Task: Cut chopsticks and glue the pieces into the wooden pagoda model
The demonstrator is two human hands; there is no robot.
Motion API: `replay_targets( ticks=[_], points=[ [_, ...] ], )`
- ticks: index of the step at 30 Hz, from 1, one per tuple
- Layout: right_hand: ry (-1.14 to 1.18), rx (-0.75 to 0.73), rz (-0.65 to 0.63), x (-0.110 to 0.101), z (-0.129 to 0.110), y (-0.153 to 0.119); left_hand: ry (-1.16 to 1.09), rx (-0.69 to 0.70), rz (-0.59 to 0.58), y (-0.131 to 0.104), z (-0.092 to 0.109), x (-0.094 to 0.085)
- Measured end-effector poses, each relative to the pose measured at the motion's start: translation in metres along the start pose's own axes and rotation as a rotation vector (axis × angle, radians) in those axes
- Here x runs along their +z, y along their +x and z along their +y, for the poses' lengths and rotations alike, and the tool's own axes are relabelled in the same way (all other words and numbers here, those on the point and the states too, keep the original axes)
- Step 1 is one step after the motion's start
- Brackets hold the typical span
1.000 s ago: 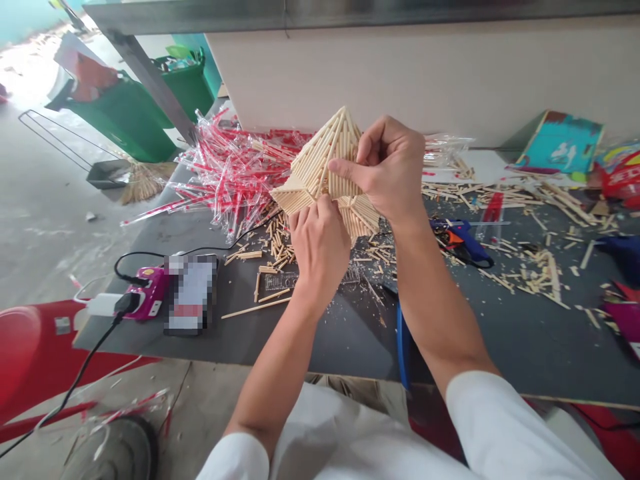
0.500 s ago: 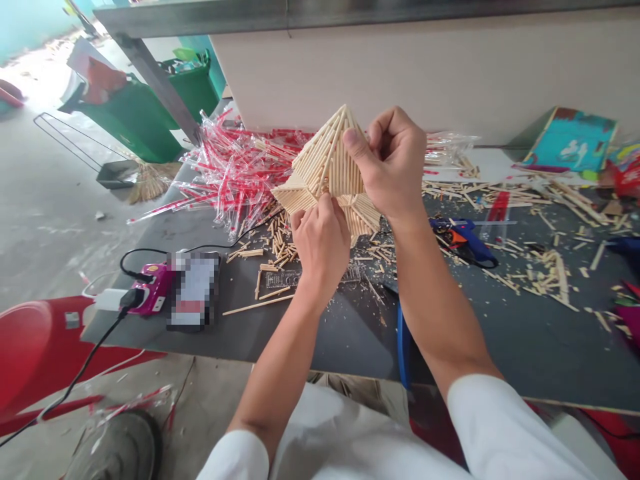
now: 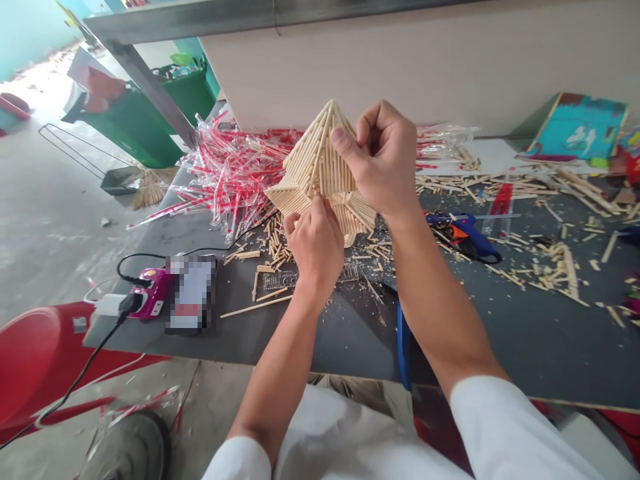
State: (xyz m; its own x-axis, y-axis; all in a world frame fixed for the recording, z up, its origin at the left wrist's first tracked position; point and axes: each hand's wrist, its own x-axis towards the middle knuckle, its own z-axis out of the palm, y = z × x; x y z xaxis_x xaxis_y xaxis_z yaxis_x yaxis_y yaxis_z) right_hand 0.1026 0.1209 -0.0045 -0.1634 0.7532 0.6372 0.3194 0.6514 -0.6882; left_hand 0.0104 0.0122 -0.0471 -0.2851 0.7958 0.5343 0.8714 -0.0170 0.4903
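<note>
A pointed model roof made of thin wooden sticks [image 3: 313, 157] is held up over the table, its peak upward and flatter slatted flaps spreading below. My left hand [image 3: 317, 243] is closed at its lower middle, fingertips pinching near where the peak meets the flaps. My right hand [image 3: 385, 157] is closed on the upper right slope, thumb against the sticks. Its curled fingers hide part of that edge. Beneath, a clear ruler [image 3: 280, 279] lies on the table, partly covered by my left forearm and hand.
On the dark table [image 3: 360, 343] lie cut stick pieces [image 3: 277, 243], a blue glue gun [image 3: 473, 240], a phone [image 3: 193, 293] and a magenta power adapter [image 3: 153, 293]. Red-and-clear plastic wrappers [image 3: 225, 173] pile up at the back left. A red stool [image 3: 40, 360] stands at left.
Both hands and the stick roof appear slightly further left and a little higher in view, while the camera view has also shifted slightly. The grip looks the same.
</note>
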Motion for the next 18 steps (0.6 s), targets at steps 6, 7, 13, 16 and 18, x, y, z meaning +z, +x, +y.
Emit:
replay_targets(
  ticks=[6,7,13,16,18],
  points=[
    [0.114,-0.087,0.045,0.002,0.005,0.003,0.039,-0.025,-0.010,0.004,0.003,-0.002],
    [0.112,-0.096,0.056,0.003,0.005,0.003,0.049,-0.026,-0.012,0.005,0.004,-0.002],
    [0.095,-0.103,0.086,0.002,0.001,0.003,0.108,-0.027,-0.007,0.007,0.014,-0.007],
    [0.094,-0.102,0.086,0.002,0.000,0.003,0.142,-0.054,-0.029,0.009,0.019,-0.010],
    [0.098,-0.102,0.078,0.001,0.001,0.003,0.169,-0.067,-0.039,0.011,0.020,-0.011]
  ],
)
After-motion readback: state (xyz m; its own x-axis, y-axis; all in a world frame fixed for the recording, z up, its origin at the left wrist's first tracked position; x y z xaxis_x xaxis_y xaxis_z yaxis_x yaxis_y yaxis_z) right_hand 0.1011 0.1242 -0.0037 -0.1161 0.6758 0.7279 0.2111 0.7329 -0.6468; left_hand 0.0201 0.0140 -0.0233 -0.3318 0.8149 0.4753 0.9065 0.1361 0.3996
